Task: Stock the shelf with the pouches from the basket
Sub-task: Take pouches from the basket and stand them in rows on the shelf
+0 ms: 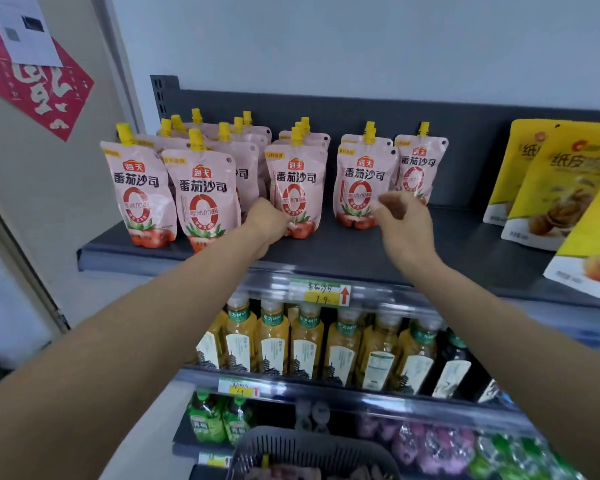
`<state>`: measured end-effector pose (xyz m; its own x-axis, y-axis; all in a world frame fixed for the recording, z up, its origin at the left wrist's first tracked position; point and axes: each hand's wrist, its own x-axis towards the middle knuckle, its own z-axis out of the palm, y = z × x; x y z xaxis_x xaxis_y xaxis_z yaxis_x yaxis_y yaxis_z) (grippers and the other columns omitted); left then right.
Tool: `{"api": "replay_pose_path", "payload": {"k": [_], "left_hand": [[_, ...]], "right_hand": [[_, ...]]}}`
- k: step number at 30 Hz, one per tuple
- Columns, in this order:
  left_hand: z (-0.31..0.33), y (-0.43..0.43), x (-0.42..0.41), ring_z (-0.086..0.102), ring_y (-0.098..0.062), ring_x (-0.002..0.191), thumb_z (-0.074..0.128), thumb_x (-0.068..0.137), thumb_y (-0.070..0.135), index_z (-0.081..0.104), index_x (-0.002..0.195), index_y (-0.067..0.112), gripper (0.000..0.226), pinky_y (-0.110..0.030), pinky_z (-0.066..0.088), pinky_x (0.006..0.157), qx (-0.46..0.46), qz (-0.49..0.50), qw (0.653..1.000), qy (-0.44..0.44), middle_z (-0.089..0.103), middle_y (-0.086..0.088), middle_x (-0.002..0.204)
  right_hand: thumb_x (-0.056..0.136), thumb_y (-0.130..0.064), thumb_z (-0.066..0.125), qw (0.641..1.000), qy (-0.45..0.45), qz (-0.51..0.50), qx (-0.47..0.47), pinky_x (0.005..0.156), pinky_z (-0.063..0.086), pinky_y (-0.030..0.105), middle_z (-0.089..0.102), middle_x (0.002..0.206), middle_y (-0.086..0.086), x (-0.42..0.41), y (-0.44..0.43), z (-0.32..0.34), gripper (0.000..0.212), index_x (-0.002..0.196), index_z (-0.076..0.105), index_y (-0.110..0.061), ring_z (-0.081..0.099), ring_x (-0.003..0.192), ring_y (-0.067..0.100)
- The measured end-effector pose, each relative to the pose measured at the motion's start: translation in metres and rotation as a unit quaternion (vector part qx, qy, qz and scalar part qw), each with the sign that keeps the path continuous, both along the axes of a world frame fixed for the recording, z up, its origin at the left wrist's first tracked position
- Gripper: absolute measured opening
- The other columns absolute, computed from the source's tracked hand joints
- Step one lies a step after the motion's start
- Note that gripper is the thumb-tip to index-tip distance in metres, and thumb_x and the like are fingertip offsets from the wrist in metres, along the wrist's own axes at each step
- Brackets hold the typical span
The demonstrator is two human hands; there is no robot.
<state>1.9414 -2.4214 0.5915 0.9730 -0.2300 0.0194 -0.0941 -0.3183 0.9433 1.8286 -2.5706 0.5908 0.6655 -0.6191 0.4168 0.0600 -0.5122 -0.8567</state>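
Two bare hands reach up to the top shelf (354,251), dark grey, w/ rows of pink spouted pouches (201,188) standing upright, yellow caps on top. L hand (269,221) is at the bottom-left corner of the middle pouch (297,181). Its fingers curl against it, back of hand to camera, so can't tell if they pinch or just touch. R hand (404,220) is just right of the next pouch (361,181), fingers loosely bent, holding nothing; blurred, contact unclear. Dark mesh basket (312,448) sits at bottom edge of view, pink packs partly visible inside. At shelf's right end stand yellow bags (548,188); amber drink bottles (305,344) on the shelf below.
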Motion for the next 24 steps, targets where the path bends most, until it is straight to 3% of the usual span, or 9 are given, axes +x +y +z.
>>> {"api": "replay_pose_path", "payload": {"k": [3, 7, 10, 14, 16, 17, 19, 21, 24], "left_hand": [[0.002, 0.014, -0.014, 0.054, -0.023, 0.118, 0.060, 0.088, 0.009, 0.046, 0.128, 0.001, 0.043, -0.022, 0.041, 0.083, 0.019, -0.018, 0.999, -0.044, 0.056, -0.013, 0.131], [-0.001, 0.036, -0.043, 0.055, -0.020, 0.109, 0.059, 0.088, 0.010, 0.048, 0.124, 0.006, 0.038, -0.024, 0.044, 0.087, 0.052, -0.050, 0.987, -0.144, 0.058, -0.007, 0.117], [-0.015, 0.053, -0.071, 0.054, -0.013, 0.088, 0.058, 0.088, 0.009, 0.054, 0.116, 0.007, 0.028, -0.022, 0.044, 0.079, 0.040, -0.156, 0.973, -0.165, 0.055, 0.001, 0.094], [-0.061, 0.072, -0.107, 0.057, -0.008, 0.077, 0.060, 0.089, 0.016, 0.059, 0.111, 0.009, 0.023, -0.018, 0.051, 0.069, 0.093, -0.357, 0.927, -0.068, 0.059, 0.004, 0.090], [-0.097, 0.078, -0.112, 0.058, -0.012, 0.085, 0.061, 0.089, 0.018, 0.060, 0.112, 0.008, 0.026, -0.023, 0.051, 0.078, 0.161, -0.408, 0.898, -0.028, 0.062, 0.000, 0.099], [-0.117, 0.081, -0.113, 0.058, -0.014, 0.089, 0.061, 0.089, 0.019, 0.061, 0.113, 0.007, 0.026, -0.028, 0.051, 0.083, 0.193, -0.420, 0.887, -0.005, 0.062, -0.001, 0.100], [-0.158, 0.088, -0.112, 0.059, -0.017, 0.089, 0.060, 0.090, 0.017, 0.060, 0.113, 0.006, 0.026, -0.032, 0.052, 0.084, 0.235, -0.428, 0.871, 0.063, 0.060, -0.004, 0.098], [-0.195, 0.096, -0.109, 0.057, -0.013, 0.078, 0.060, 0.090, 0.014, 0.059, 0.112, 0.002, 0.025, -0.026, 0.052, 0.072, 0.263, -0.423, 0.859, 0.122, 0.058, -0.006, 0.093], [-0.246, 0.105, -0.109, 0.051, -0.009, 0.066, 0.059, 0.088, 0.006, 0.062, 0.104, 0.004, 0.016, -0.020, 0.044, 0.061, 0.301, -0.405, 0.847, 0.164, 0.055, -0.005, 0.080]], "right_hand": [[0.092, -0.022, 0.057, 0.999, -0.008, 0.023, -0.031, 0.071, 0.040, 0.008, 0.061, 0.093, -0.008, -0.022, 0.025, -0.004, 0.017, 0.106, 0.063, -0.015, 0.056, 0.088, 0.006], [0.092, -0.024, 0.057, 0.995, 0.032, 0.060, -0.067, 0.074, 0.047, 0.018, 0.063, 0.083, -0.008, -0.056, 0.057, -0.021, 0.009, 0.096, 0.063, -0.018, 0.059, 0.081, 0.008], [0.092, -0.020, 0.057, 0.987, 0.108, 0.106, -0.051, 0.080, 0.050, 0.026, 0.066, 0.084, -0.003, -0.082, 0.074, -0.049, 0.010, 0.096, 0.065, -0.015, 0.063, 0.083, 0.014], [0.090, -0.012, 0.060, 0.957, 0.251, 0.138, -0.039, 0.074, 0.045, 0.026, 0.063, 0.078, 0.000, -0.109, 0.089, -0.115, 0.008, 0.093, 0.067, -0.010, 0.056, 0.074, 0.011], [0.089, -0.010, 0.060, 0.940, 0.317, 0.124, -0.025, 0.063, 0.043, 0.015, 0.062, 0.076, 0.002, -0.119, 0.091, -0.151, 0.010, 0.094, 0.068, -0.006, 0.055, 0.069, 0.005], [0.089, -0.009, 0.060, 0.930, 0.348, 0.119, -0.014, 0.058, 0.042, 0.012, 0.063, 0.075, 0.003, -0.123, 0.092, -0.168, 0.010, 0.094, 0.068, -0.006, 0.057, 0.066, 0.004], [0.089, -0.010, 0.060, 0.908, 0.403, 0.114, 0.021, 0.061, 0.048, 0.022, 0.069, 0.085, 0.012, -0.131, 0.094, -0.198, 0.011, 0.095, 0.068, -0.007, 0.063, 0.071, 0.019], [0.090, -0.011, 0.059, 0.890, 0.442, 0.109, 0.039, 0.068, 0.047, 0.028, 0.069, 0.101, 0.020, -0.135, 0.096, -0.225, 0.017, 0.101, 0.068, -0.002, 0.064, 0.083, 0.031], [0.091, -0.011, 0.056, 0.863, 0.493, 0.109, 0.018, 0.076, 0.044, 0.025, 0.068, 0.110, 0.016, -0.138, 0.102, -0.259, 0.021, 0.104, 0.068, -0.002, 0.062, 0.098, 0.026]]}}
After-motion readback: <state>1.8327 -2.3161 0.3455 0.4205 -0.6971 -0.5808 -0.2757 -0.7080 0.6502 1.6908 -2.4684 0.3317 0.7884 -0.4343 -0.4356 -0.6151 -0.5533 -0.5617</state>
